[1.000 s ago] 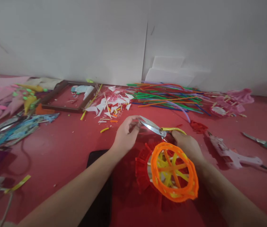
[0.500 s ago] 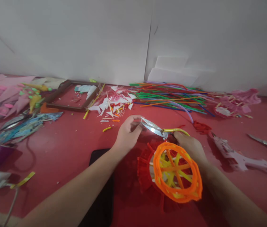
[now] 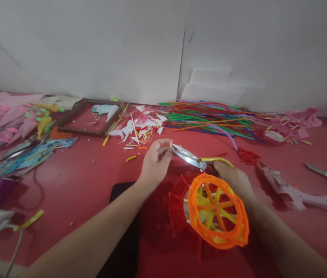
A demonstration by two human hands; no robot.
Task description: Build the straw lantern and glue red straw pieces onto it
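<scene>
My left hand [image 3: 155,164] is closed in a pinch on a small thin stick piece, held at the tips of a pair of scissors [image 3: 190,157]. My right hand [image 3: 232,179] grips the scissors by their yellow handles [image 3: 215,159], blades pointing left toward the left hand. In front of my right wrist sits an orange pipe-cleaner wheel [image 3: 217,210] with yellow and orange spokes, resting over a red fringed paper piece [image 3: 177,210].
A pile of coloured straws [image 3: 209,117] lies by the white wall. White and pink paper scraps [image 3: 138,127] and a brown frame [image 3: 85,119] lie behind. A pink glue gun [image 3: 290,191] lies right; a black phone [image 3: 122,231] lies under my left forearm. Blue-pink crafts [image 3: 21,154] lie left.
The hands and scissors have barely moved; the blades have closed slightly on the small piece. The view shifted a little to the left.
</scene>
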